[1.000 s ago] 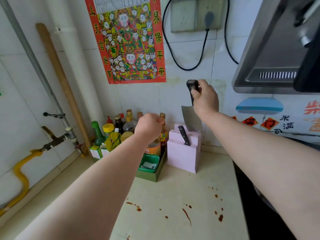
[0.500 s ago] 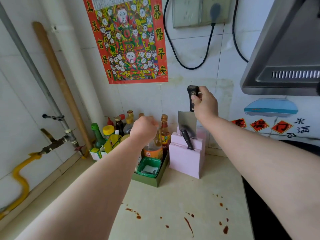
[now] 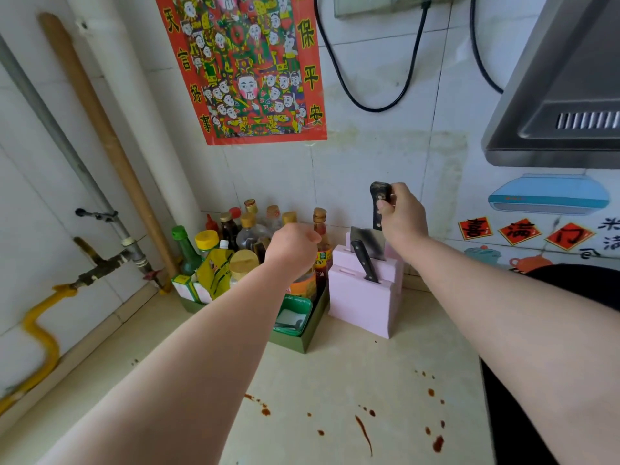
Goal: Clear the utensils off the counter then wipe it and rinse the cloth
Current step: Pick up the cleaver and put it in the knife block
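- Head view: the right hand [image 3: 401, 216] grips the cleaver [image 3: 370, 234] by its black handle, blade partly down in the pink knife block [image 3: 360, 297], probably to get it off the stained counter [image 3: 335, 380].
- The left hand [image 3: 292, 251] hovers above the bottles [image 3: 250, 229], fingers curled into a fist (holding nothing I can see), arm stretched forward.

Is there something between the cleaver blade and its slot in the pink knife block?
Nothing visible. The cleaver, held by the right hand, is already partly inside the knife block. The smaller knife occupies a separate front slot.
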